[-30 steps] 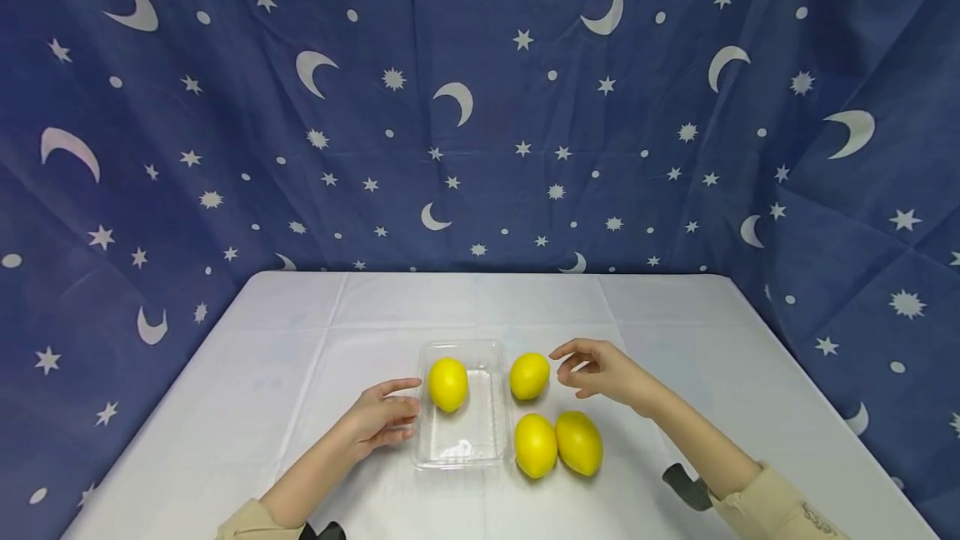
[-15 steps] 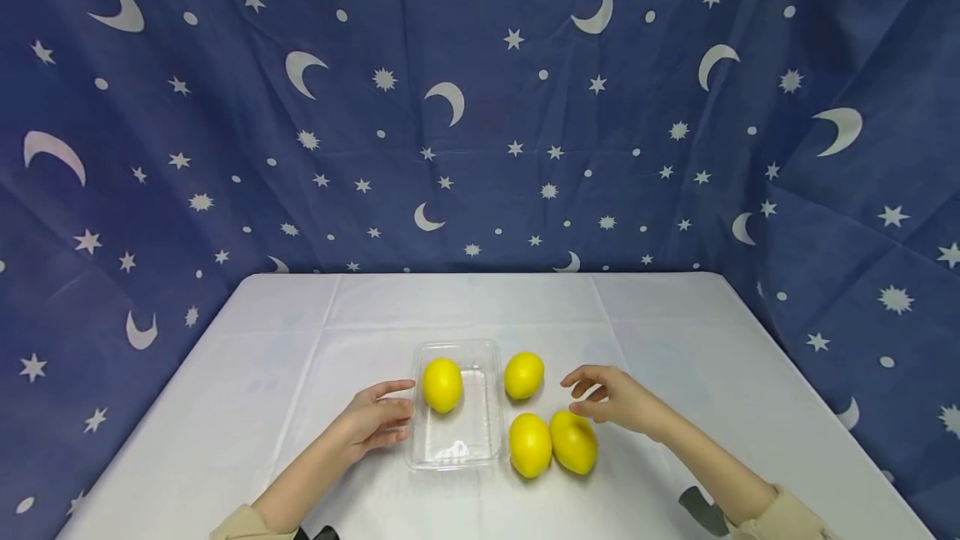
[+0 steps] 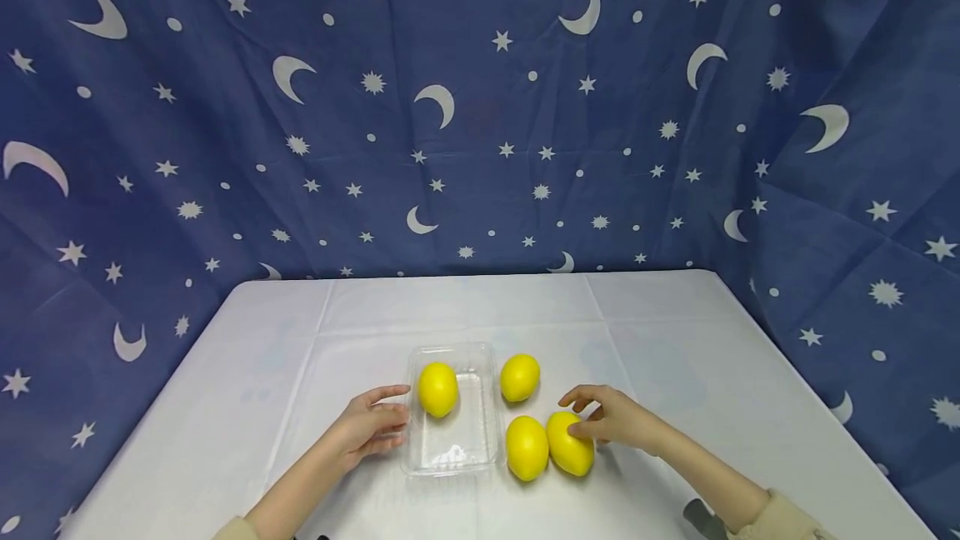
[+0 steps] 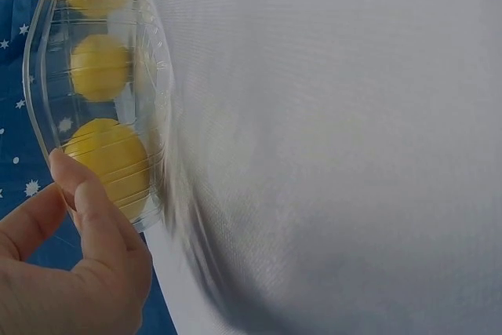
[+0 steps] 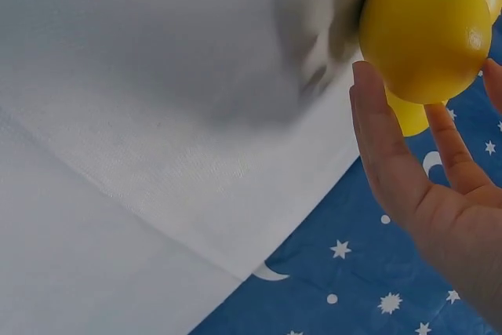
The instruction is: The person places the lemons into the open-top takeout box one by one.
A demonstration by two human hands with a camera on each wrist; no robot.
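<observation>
Four-sided and clear, a plastic tray (image 3: 459,440) holds one lemon (image 3: 438,390) in its far left corner. My left hand (image 3: 371,423) is at the tray's left side, fingertips right at the rim, fingers relaxed. In the left wrist view, those fingertips overlap the tray's rim. My right hand (image 3: 618,421) reaches around the right-hand lemon (image 3: 567,452), its thumb over the fruit and its index finger above the far end. The right wrist view has this lemon (image 5: 427,29) between spread fingers, with fingertips close against its skin.
Another lemon (image 3: 527,450) sits beside the one at my right hand. A further lemon (image 3: 520,377) lies farther back, right of the tray. All rest on a white-covered table (image 3: 360,307), with a blue star-and-moon curtain (image 3: 480,90) behind.
My right hand has moved from beside the far lemon toward me and down onto the right-hand near lemon. My left hand stays at the tray's side. The view has shifted slightly.
</observation>
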